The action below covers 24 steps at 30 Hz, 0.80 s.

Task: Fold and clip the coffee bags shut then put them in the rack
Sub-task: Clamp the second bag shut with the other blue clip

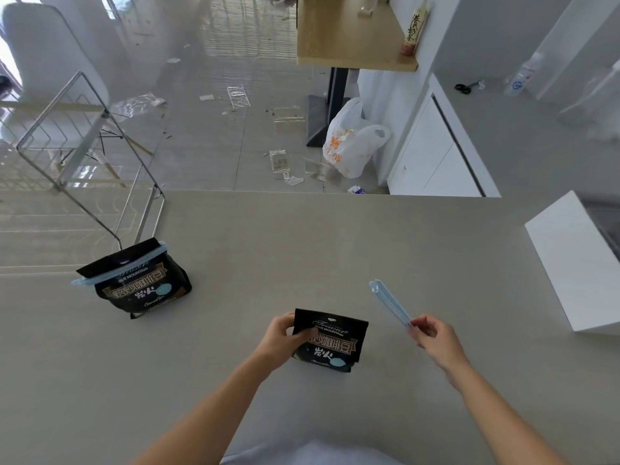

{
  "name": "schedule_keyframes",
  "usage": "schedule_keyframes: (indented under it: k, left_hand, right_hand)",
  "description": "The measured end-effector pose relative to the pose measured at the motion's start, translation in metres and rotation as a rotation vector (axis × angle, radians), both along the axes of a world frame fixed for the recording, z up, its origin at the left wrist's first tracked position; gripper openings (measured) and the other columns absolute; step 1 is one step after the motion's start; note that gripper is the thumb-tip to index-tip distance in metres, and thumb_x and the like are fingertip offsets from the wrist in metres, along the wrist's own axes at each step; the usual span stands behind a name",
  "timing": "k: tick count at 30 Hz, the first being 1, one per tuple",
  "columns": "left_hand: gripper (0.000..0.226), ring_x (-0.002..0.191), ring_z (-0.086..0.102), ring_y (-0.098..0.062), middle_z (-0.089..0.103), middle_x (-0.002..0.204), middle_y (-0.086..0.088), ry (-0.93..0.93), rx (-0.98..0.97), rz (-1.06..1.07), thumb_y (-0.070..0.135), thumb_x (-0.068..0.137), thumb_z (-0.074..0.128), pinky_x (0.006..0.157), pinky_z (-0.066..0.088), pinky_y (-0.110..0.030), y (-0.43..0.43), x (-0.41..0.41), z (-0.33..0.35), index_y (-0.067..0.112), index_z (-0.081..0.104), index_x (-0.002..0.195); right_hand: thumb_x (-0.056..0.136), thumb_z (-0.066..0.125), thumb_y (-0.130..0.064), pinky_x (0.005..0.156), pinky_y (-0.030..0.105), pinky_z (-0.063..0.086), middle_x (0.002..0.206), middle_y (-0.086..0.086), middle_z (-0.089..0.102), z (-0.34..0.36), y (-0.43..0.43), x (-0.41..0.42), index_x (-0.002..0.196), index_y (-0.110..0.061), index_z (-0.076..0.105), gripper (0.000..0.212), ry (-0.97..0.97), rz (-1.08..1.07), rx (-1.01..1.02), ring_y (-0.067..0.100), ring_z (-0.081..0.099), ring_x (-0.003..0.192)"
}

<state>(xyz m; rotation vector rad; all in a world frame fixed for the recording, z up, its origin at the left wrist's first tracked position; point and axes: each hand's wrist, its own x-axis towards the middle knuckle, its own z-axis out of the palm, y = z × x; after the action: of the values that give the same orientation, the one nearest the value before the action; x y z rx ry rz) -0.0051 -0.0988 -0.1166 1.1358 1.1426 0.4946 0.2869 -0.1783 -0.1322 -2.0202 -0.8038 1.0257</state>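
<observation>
A black coffee bag (335, 344) stands near the front middle of the grey table, its top folded down. My left hand (283, 337) grips its upper left corner and holds the fold. My right hand (434, 337), to the right of the bag, pinches one end of a long light-blue clip (391, 303) that points up and away, off the table. A second black coffee bag (141, 283) stands at the left with a light-blue clip (117, 271) across its folded top. The wire rack (84, 156) stands behind that bag at the table's far left corner.
A white box (577, 266) sits at the right edge of the table (302, 246). Beyond the far table edge lie a littered floor, a white plastic bag (352, 142), a wooden desk (349, 31) and white cabinets.
</observation>
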Motion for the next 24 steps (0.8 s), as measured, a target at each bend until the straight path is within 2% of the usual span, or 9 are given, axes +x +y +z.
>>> schedule_keyframes:
  k: [3,6,8,11,15,19,24]
  left_hand:
    - [0.008,0.082,0.064,-0.009,0.067,0.097,-0.003,0.002,-0.01,0.004,0.013,0.083,0.067,0.062,0.05,-0.009,0.001,0.0,0.001,0.018,0.068,0.089]
    - [0.009,0.078,0.065,-0.005,0.069,0.093,-0.001,0.005,-0.01,0.016,0.013,0.083,0.066,0.06,0.049,-0.008,0.0,0.0,0.0,0.02,0.068,0.088]
    - [0.01,0.075,0.066,-0.002,0.069,0.091,0.0,0.001,-0.016,0.018,0.013,0.083,0.066,0.059,0.049,-0.008,0.0,0.001,0.0,0.021,0.068,0.089]
    - [0.012,0.068,0.066,0.004,0.069,0.088,0.002,-0.002,-0.017,0.023,0.011,0.083,0.066,0.057,0.048,-0.007,0.0,0.001,0.001,0.021,0.068,0.09]
    - [0.011,0.069,0.065,0.001,0.067,0.086,0.002,-0.004,0.003,0.015,0.008,0.084,0.065,0.057,0.048,-0.007,-0.002,0.001,0.0,0.015,0.068,0.092]
    - [0.015,0.076,0.062,-0.004,0.066,0.088,0.002,0.016,0.028,0.001,0.008,0.085,0.064,0.058,0.048,-0.006,-0.003,-0.001,-0.001,0.008,0.068,0.099]
    - [0.012,0.081,0.062,-0.01,0.065,0.092,-0.004,0.027,0.073,-0.009,0.006,0.085,0.062,0.063,0.049,-0.008,-0.004,-0.001,-0.002,0.008,0.068,0.096]
  right_hand:
    - [0.083,0.065,0.002,0.062,0.012,0.05,0.089,0.003,0.067,0.029,0.002,-0.014,0.081,-0.007,0.064,0.009,0.185,0.064,0.068,0.007,0.06,0.073]
    - [0.08,0.066,0.004,0.069,0.009,0.051,0.098,0.002,0.069,0.052,0.002,-0.024,0.081,-0.003,0.066,0.008,0.22,0.172,0.083,-0.001,0.065,0.075]
    - [0.079,0.068,0.003,0.073,0.009,0.051,0.097,0.002,0.07,0.062,0.001,-0.029,0.079,-0.005,0.067,0.008,0.123,0.263,0.065,0.002,0.066,0.079]
    - [0.077,0.073,-0.003,0.08,0.018,0.051,0.093,-0.005,0.072,0.07,0.001,-0.038,0.074,-0.018,0.068,0.016,-0.043,0.401,0.019,0.008,0.069,0.084]
    - [0.074,0.077,-0.014,0.071,0.017,0.05,0.079,-0.014,0.073,0.073,0.002,-0.051,0.067,-0.035,0.066,0.025,-0.234,0.456,0.013,-0.002,0.067,0.072]
    - [0.074,0.077,-0.021,0.075,0.025,0.054,0.078,-0.015,0.073,0.078,0.005,-0.062,0.076,-0.035,0.06,0.022,-0.305,0.514,0.042,-0.004,0.065,0.075]
    - [0.073,0.077,-0.023,0.074,0.02,0.052,0.084,-0.017,0.071,0.083,0.013,-0.073,0.081,-0.035,0.048,0.032,-0.368,0.526,0.09,-0.01,0.063,0.082]
